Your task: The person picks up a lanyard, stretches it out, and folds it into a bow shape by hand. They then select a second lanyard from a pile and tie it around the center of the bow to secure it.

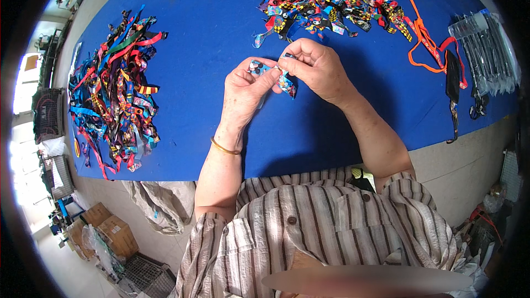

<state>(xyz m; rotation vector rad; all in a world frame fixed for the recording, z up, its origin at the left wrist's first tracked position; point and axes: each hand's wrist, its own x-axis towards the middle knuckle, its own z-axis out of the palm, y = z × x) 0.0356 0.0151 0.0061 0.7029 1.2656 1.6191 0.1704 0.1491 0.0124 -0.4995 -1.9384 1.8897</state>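
Over the middle of the blue-covered table (190,127), both my hands meet on one short printed ribbon strap (286,85), light blue with dark and coloured figures. My left hand (247,85) is closed, pinching the strap between thumb and fingers. From the other side my right hand (314,69) grips it too, thumb and forefinger pressed together close to the left thumb. Whatever lies right under the fingertips is hidden. Beyond my hands spreads a large heap of short multicoloured straps (331,3).
A second pile of longer ribbon straps (118,91) lies at the table's left. To the right are orange and red lanyards (428,49), a black strap (452,77) and a stack of clear plastic packages (486,49). Cardboard boxes (113,232) and a pale sack (160,204) stand on the floor.
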